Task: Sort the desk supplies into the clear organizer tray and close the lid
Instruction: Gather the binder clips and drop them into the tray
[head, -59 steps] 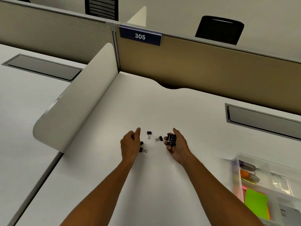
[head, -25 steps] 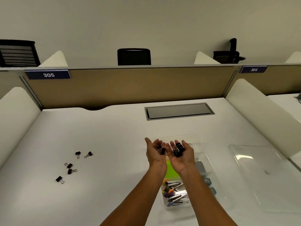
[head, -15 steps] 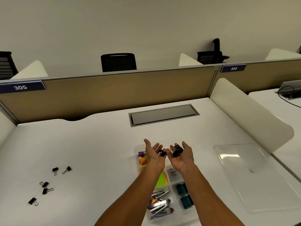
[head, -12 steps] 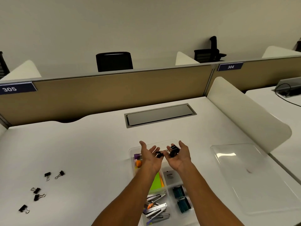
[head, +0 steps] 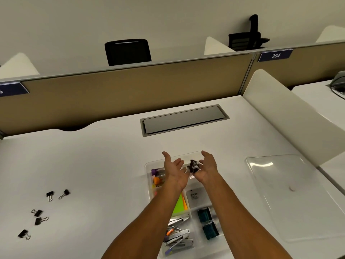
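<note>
- Left hand (head: 175,171): palm up, fingers spread and relaxed, holds nothing visible.
- Right hand (head: 206,170): palm up, fingers cupped loosely around a small clump of black binder clips (head: 194,166); clump sits at the fingers, blurred, count unclear.
- Both hands side by side, nearly touching, above the far end of the clear organizer tray (head: 148,168).
- Tray compartments below the wrists: green sticky notes (head: 177,205), metal staplers (head: 177,234), teal clips (head: 207,223), a white card (head: 196,196); purple and orange items just left of the left hand.
- Clear lid (head: 291,195) lies flat on the desk (head: 93,165), well right of the right hand, apart from the tray.
- Five loose binder clips (head: 40,214) on the desk, far left of the left hand.
</note>
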{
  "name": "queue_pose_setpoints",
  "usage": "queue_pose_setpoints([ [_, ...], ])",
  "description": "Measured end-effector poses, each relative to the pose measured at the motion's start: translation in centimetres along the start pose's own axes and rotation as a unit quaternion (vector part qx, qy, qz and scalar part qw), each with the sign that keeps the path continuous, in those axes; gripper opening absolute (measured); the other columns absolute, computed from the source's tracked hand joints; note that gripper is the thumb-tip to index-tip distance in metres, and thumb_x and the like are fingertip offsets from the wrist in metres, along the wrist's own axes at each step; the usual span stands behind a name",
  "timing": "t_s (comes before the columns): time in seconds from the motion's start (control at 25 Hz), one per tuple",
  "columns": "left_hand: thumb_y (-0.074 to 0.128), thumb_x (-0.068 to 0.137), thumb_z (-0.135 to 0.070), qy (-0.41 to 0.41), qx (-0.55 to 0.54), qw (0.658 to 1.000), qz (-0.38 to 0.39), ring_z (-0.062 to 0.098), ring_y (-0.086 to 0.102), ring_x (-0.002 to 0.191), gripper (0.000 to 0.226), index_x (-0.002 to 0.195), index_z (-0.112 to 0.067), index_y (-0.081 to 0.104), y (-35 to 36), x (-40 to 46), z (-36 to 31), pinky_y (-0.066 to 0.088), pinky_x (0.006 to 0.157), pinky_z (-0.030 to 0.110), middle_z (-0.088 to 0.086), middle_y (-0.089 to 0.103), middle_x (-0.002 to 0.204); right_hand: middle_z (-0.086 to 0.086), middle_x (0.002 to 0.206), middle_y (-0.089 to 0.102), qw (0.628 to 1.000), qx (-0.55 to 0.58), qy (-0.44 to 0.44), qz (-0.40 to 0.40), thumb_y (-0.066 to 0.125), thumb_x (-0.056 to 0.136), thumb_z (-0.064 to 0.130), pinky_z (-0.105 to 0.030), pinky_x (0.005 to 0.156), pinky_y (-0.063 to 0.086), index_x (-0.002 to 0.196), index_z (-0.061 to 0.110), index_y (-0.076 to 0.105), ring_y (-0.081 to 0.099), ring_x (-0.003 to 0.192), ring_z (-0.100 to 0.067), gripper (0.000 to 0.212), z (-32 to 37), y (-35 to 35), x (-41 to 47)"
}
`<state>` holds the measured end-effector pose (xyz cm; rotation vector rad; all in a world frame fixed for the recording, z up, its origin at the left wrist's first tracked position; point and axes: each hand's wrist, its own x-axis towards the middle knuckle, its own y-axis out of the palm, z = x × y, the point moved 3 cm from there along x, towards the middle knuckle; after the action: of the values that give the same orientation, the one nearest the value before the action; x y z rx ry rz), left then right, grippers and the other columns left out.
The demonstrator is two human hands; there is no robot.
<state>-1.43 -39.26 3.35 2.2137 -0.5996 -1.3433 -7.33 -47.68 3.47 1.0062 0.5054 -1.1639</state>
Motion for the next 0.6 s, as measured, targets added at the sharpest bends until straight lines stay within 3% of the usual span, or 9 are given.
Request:
queue_pose_setpoints([
  [0.16, 0.031, 0.084, -0.078, 0.011, 0.002, 1.000, -0.004, 0.035, 0.019, 0.146, 0.095, 0.149, -0.008, 0.031, -0.1, -0.4, 0.0, 0.020, 0.118, 0.051, 0.012, 0.028, 0.157, -0.013, 0.118, 0.051, 0.999, -0.022, -0.023, -0.012, 0.057, 0.096, 0.029, -0.042, 0.086, 0.048, 0.132, 0.008, 0.047, 0.053, 0.101, -0.031, 0.043, 0.2, -0.5, -0.6],
  [0.28, 0.031, 0.086, -0.076, 0.023, 0.001, 1.000, -0.005, 0.036, 0.021, 0.145, 0.092, 0.147, -0.008, 0.033, -0.2, -1.2, -0.1, 0.021, 0.117, 0.050, 0.013, 0.030, 0.156, -0.014, 0.133, 0.050, 0.998, -0.042, -0.040, -0.015, 0.057, 0.096, 0.030, -0.041, 0.092, 0.045, 0.131, 0.011, 0.048, 0.051, 0.117, -0.032, 0.042, 0.1, -0.8, -1.5],
  [0.4, 0.033, 0.087, -0.074, 0.055, -0.001, 0.998, 0.008, 0.037, 0.032, 0.141, 0.087, 0.144, -0.009, 0.038, -0.2, -2.5, -0.5, 0.028, 0.115, 0.050, 0.014, 0.039, 0.151, -0.017, 0.134, 0.051, 0.998, -0.039, -0.057, -0.003, 0.058, 0.095, 0.029, -0.041, 0.094, 0.047, 0.118, 0.014, 0.051, 0.052, 0.108, -0.029, 0.028, -0.2, -0.7, -2.9],
  [0.6, 0.036, 0.089, -0.071, 0.134, -0.016, 0.989, 0.063, 0.036, 0.055, 0.122, 0.078, 0.136, -0.010, 0.049, -1.9, -5.5, -2.6, 0.041, 0.107, 0.050, 0.015, 0.057, 0.135, -0.013, 0.140, 0.051, 0.993, -0.043, -0.079, 0.073, 0.053, 0.099, 0.027, -0.044, 0.100, 0.046, 0.138, 0.012, 0.048, 0.050, 0.126, -0.035, 0.042, -1.9, 0.4, -5.5],
])
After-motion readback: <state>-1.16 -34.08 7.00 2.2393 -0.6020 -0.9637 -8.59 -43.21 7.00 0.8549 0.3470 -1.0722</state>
